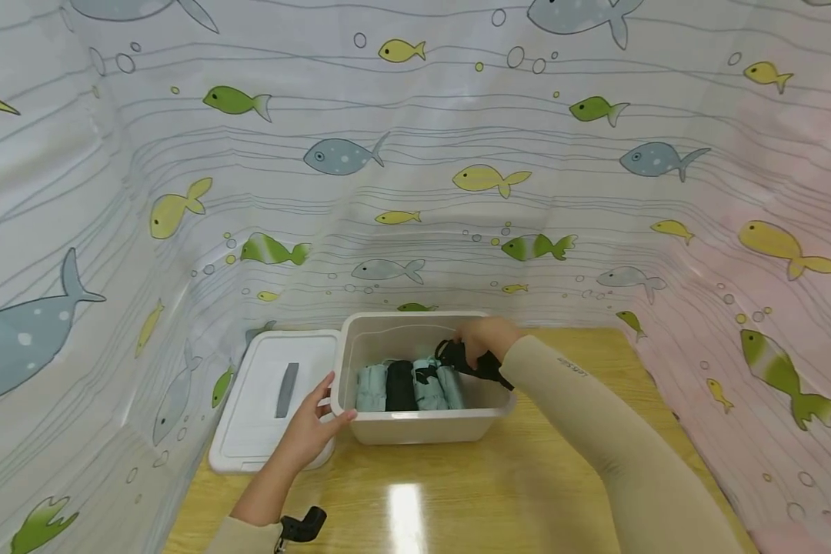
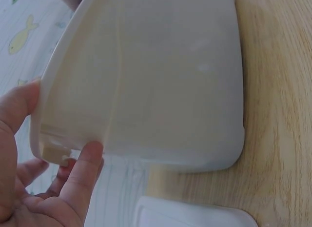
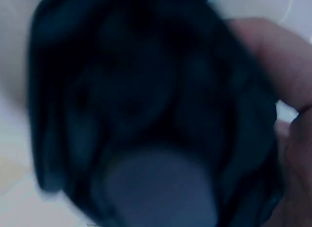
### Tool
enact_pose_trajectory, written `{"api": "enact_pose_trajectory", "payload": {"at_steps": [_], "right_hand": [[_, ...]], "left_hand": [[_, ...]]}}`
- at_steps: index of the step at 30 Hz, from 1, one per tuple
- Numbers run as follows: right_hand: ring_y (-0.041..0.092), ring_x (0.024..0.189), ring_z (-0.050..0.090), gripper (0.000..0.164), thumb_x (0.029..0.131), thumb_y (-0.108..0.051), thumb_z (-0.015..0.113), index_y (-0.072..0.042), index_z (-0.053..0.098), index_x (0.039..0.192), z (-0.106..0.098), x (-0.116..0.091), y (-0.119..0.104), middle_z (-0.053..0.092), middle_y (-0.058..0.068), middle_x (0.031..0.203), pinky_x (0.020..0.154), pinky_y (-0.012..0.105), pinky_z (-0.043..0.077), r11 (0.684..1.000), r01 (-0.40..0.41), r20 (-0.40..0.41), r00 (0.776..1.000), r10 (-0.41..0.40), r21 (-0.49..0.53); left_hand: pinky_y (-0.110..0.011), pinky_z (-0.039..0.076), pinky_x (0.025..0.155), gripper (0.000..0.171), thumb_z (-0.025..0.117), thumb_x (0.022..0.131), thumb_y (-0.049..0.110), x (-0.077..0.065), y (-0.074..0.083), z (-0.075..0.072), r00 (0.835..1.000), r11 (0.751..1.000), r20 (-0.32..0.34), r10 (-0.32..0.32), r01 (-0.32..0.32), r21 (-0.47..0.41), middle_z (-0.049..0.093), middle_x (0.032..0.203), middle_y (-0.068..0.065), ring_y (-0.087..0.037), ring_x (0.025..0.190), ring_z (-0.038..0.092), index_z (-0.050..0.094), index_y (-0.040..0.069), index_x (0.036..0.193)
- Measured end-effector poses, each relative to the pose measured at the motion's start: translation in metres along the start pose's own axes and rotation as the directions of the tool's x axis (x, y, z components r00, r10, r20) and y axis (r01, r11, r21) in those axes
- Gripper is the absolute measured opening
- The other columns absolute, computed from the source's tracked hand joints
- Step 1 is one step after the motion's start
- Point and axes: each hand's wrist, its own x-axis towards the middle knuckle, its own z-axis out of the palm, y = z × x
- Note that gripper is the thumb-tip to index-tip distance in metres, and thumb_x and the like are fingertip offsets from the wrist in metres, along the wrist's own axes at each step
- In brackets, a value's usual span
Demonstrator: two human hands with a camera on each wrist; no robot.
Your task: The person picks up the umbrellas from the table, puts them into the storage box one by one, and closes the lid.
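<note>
A cream plastic storage bin (image 1: 422, 428) stands on the wooden table. Its near left corner is held by my left hand (image 1: 306, 435), with the thumb on the rim and the fingers against the outer wall, as the left wrist view also shows. Inside lie light teal rolls of fabric (image 1: 371, 388) and a black roll (image 1: 400, 386), side by side. At the bin's right side, my right hand (image 1: 488, 338) grips a black fabric bundle (image 1: 483, 366) with a dark loop hanging from it. This bundle (image 3: 146, 100) is blurred and fills most of the right wrist view.
A white lid (image 1: 263, 400) with a grey handle lies left of the bin, close against it. Fish-patterned sheeting (image 1: 415, 192) surrounds the wooden table (image 1: 471, 500) at the back and sides. A black device (image 1: 303, 525) is strapped to the left wrist.
</note>
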Motion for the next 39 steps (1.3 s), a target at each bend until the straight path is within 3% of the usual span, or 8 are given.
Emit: {"api": "enact_pose_trajectory", "payload": {"at_steps": [8, 13, 18, 24, 28, 31, 34, 39], "right_hand": [[0.029, 0.128, 0.049, 0.067, 0.081, -0.016, 0.082, -0.015, 0.056, 0.143, 0.011, 0.017, -0.003, 0.054, 0.008, 0.143, 0.108, 0.058, 0.037, 0.997, -0.064, -0.023, 0.998, 0.063, -0.050], [0.027, 0.118, 0.053, 0.071, 0.078, -0.011, 0.084, -0.016, 0.057, 0.143, 0.015, 0.019, -0.008, 0.057, 0.009, 0.139, 0.099, 0.046, 0.048, 0.999, -0.045, -0.057, 0.997, 0.044, -0.016], [0.025, 0.107, 0.052, 0.076, 0.074, -0.010, 0.087, -0.026, 0.056, 0.142, 0.022, 0.020, -0.011, 0.058, 0.004, 0.134, 0.086, 0.044, 0.053, 0.999, -0.024, -0.059, 0.998, 0.025, 0.022], [0.023, 0.108, 0.051, 0.077, 0.075, -0.023, 0.089, -0.027, 0.054, 0.143, 0.037, 0.028, -0.012, 0.052, 0.011, 0.134, 0.089, 0.042, 0.051, 0.994, -0.014, -0.074, 0.997, 0.006, -0.111], [0.021, 0.098, 0.052, 0.049, 0.072, -0.024, 0.087, -0.022, 0.067, 0.116, 0.051, 0.032, -0.014, 0.055, 0.011, 0.116, 0.083, 0.037, 0.051, 0.978, -0.024, -0.151, 0.988, -0.008, -0.207], [0.020, 0.090, 0.051, 0.031, 0.071, -0.022, 0.084, -0.019, 0.065, 0.095, 0.060, 0.034, -0.016, 0.055, 0.010, 0.108, 0.079, 0.035, 0.050, 0.963, -0.050, -0.182, 0.983, 0.001, -0.265], [0.022, 0.091, 0.051, 0.036, 0.074, -0.023, 0.082, -0.016, 0.065, 0.105, 0.063, 0.031, -0.020, 0.054, 0.015, 0.116, 0.081, 0.037, 0.052, 0.963, -0.070, -0.147, 0.989, 0.033, -0.260], [0.026, 0.103, 0.055, 0.065, 0.071, -0.024, 0.089, -0.017, 0.062, 0.129, 0.063, 0.025, -0.024, 0.054, 0.018, 0.127, 0.089, 0.043, 0.053, 0.979, -0.058, -0.125, 0.992, 0.034, -0.196]], "left_hand": [[-0.042, 0.054, 0.092, 0.092, 0.078, 0.089, 0.034, 0.000, 0.005, -0.001, 1.000, 1.000, -0.003, -0.008, 0.008, 0.021, 0.038, 0.150, -0.023, -0.042, 0.129, 0.050, 0.022, 0.017, 0.161], [-0.043, 0.054, 0.093, 0.091, 0.077, 0.090, 0.034, 0.002, 0.005, -0.003, 1.000, 1.000, -0.002, -0.006, 0.006, 0.019, 0.037, 0.150, -0.023, -0.042, 0.131, 0.048, 0.022, 0.018, 0.161], [-0.042, 0.054, 0.093, 0.093, 0.078, 0.089, 0.035, 0.001, 0.005, -0.005, 1.000, 1.000, -0.006, -0.008, 0.009, 0.014, 0.038, 0.150, -0.023, -0.042, 0.130, 0.049, 0.021, 0.018, 0.161], [-0.043, 0.054, 0.093, 0.092, 0.077, 0.090, 0.032, 0.000, 0.004, -0.006, 1.000, 1.000, -0.005, -0.010, 0.010, 0.006, 0.038, 0.150, -0.024, -0.042, 0.130, 0.049, 0.021, 0.017, 0.161], [-0.043, 0.054, 0.094, 0.091, 0.077, 0.091, 0.029, 0.000, 0.001, -0.004, 1.000, 1.000, -0.008, -0.014, 0.014, 0.004, 0.039, 0.149, -0.023, -0.042, 0.130, 0.050, 0.021, 0.017, 0.161], [-0.042, 0.054, 0.094, 0.091, 0.077, 0.090, 0.030, -0.001, 0.000, -0.002, 1.000, 1.000, -0.009, -0.018, 0.018, 0.005, 0.039, 0.149, -0.023, -0.042, 0.130, 0.050, 0.021, 0.016, 0.161], [-0.043, 0.054, 0.094, 0.092, 0.077, 0.090, 0.031, -0.002, 0.000, -0.001, 1.000, 1.000, -0.014, -0.021, 0.021, 0.010, 0.040, 0.148, -0.023, -0.042, 0.130, 0.050, 0.021, 0.017, 0.161], [-0.042, 0.054, 0.093, 0.092, 0.078, 0.090, 0.032, -0.002, 0.002, -0.002, 1.000, 1.000, -0.015, -0.021, 0.022, 0.013, 0.039, 0.149, -0.023, -0.042, 0.129, 0.050, 0.022, 0.017, 0.161]]}}
